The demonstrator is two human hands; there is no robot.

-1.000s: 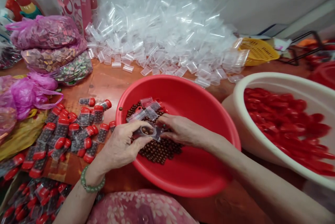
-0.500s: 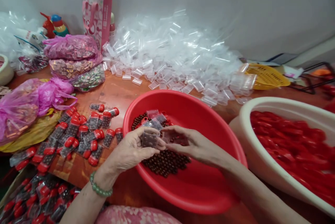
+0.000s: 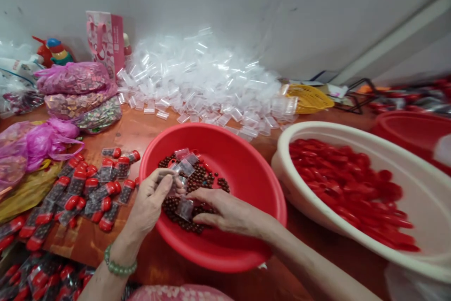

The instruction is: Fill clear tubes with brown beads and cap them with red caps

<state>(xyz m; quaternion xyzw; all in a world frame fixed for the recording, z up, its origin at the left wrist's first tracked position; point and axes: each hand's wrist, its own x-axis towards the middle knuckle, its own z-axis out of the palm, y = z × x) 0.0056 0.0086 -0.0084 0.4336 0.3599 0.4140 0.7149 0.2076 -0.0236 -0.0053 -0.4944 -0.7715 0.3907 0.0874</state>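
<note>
My left hand (image 3: 157, 193), with a green bead bracelet on its wrist, is closed on a small clear plastic case (image 3: 181, 183) over the red basin (image 3: 253, 183). Just beside it my right hand (image 3: 220, 207) reaches into the basin, thumb and forefinger apart. Another clear case (image 3: 185, 209) lies by its fingertips; whether they touch it I cannot tell. Dark brown beads (image 3: 197, 176) cover part of the basin floor, with several clear cases (image 3: 186, 166) and red pieces among them.
A cream tub (image 3: 352, 233) of red plastic caps (image 3: 334, 174) stands at right. Clear cases (image 3: 204, 75) are heaped along the wall beside a yellow basket (image 3: 308, 99). Filled red-capped cases (image 3: 77, 181) lie at left, near pink bags (image 3: 77, 75).
The view has swung right, so the basin appears further left. My right hand has lowered towards the beads. A case now shows below my left hand, by the right fingertips.
</note>
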